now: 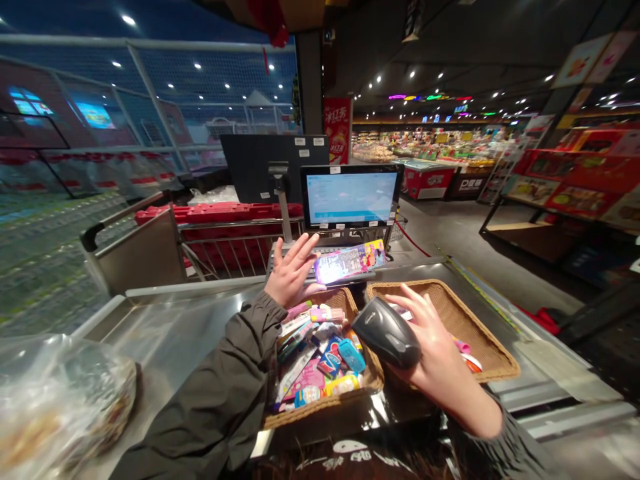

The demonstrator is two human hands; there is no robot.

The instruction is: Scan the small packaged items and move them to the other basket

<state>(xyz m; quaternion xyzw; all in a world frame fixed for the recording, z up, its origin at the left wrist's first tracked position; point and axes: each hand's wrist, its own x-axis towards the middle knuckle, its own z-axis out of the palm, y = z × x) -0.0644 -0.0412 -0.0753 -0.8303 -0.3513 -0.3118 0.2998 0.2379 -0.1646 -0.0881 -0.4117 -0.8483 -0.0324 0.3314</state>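
My left hand grips the left end of a long, flat, colourful package, with the thumb below and the fingers above. The package is purple and yellow, tilted slightly, and bright with glare; its contents cannot be made out. My right hand is wrapped around a black handheld barcode scanner, whose head points left toward the package side. Below my left hand, a wicker basket holds many small packaged items, among them a teal box. Under my right hand lies a second wicker basket with a few small things.
A lit checkout monitor stands ahead, a keyboard partly hidden below it. On the metal counter at left, a clear plastic bag bulges. Behind the counter are a cart with red contents and a shelf of red boxes.
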